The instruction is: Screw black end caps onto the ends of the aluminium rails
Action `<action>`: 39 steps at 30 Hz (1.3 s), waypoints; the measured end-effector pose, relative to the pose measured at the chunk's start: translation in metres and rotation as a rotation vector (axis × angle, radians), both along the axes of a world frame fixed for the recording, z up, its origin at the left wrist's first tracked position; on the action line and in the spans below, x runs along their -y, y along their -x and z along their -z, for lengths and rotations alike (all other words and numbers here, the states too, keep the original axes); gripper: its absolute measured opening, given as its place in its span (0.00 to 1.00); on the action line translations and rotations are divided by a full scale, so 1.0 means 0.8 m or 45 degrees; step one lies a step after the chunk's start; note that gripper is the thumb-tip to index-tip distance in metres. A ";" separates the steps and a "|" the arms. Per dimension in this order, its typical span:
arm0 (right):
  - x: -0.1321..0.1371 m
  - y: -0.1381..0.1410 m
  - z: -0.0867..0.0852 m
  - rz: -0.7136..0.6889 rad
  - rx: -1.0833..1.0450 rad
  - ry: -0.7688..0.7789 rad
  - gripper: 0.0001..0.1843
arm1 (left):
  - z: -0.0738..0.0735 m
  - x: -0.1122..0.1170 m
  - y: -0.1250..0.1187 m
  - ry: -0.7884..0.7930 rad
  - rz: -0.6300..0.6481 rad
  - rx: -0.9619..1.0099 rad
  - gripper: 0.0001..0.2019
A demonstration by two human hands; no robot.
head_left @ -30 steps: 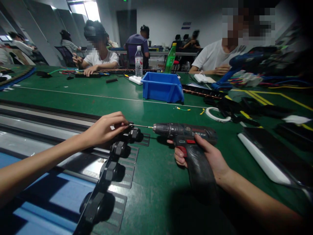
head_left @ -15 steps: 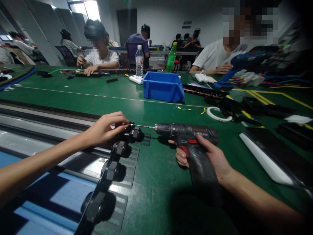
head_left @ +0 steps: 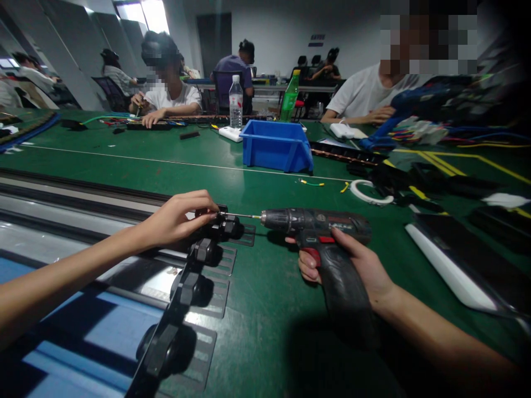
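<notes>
While our right hand (head_left: 369, 271) is wrapped around the grip of a black-and-red cordless drill (head_left: 319, 221), we've got our left hand (head_left: 182, 218) up at the far end of its long thin bit (head_left: 240, 215). Thumb and fingertips over there sit close together right by the tip (that spot is too small and tucked away, so we can't tell whether they're clamped on anything). The drill is pretty much level, just above the green table (head_left: 265, 320), nose toward the end of a black bracket (head_left: 155, 326). Along that bracket we see a row of chunky black hex fittings (head_left: 188, 290) running toward us, with slotted plates (head_left: 226, 298) sticking out beside them. Silver and blue panels (head_left: 78, 326) lie to the left, under our forearm. Past the drill there's a blue bin (head_left: 276, 146), a clear bottle (head_left: 236, 110) and a green bottle (head_left: 289, 99) behind it, plus a white ring (head_left: 370, 192) off to the right. Across from us, a co-worker (head_left: 172, 97) in white leans over some wiring.
</notes>
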State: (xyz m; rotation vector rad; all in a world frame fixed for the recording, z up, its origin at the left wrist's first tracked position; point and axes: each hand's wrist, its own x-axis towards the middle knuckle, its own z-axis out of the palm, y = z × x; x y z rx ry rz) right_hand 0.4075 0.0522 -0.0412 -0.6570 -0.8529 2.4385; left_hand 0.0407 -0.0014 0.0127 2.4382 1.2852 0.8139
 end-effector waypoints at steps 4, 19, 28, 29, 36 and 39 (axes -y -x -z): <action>-0.001 0.000 0.000 -0.014 -0.007 0.022 0.29 | 0.000 0.001 -0.001 0.031 -0.041 -0.035 0.09; 0.031 -0.024 -0.003 0.094 0.028 -0.015 0.28 | 0.002 0.000 0.002 0.151 -0.086 -0.188 0.20; 0.034 -0.032 0.007 0.053 0.019 -0.085 0.32 | 0.000 -0.001 0.005 0.207 0.015 -0.309 0.26; 0.033 -0.033 0.008 0.025 0.017 -0.108 0.32 | 0.000 -0.001 0.006 0.224 0.016 -0.308 0.26; 0.032 -0.029 0.009 -0.006 -0.019 -0.143 0.28 | 0.001 0.000 0.006 0.280 -0.019 -0.298 0.26; 0.032 -0.029 0.010 -0.020 -0.004 -0.144 0.28 | 0.000 0.000 0.006 0.288 -0.030 -0.301 0.26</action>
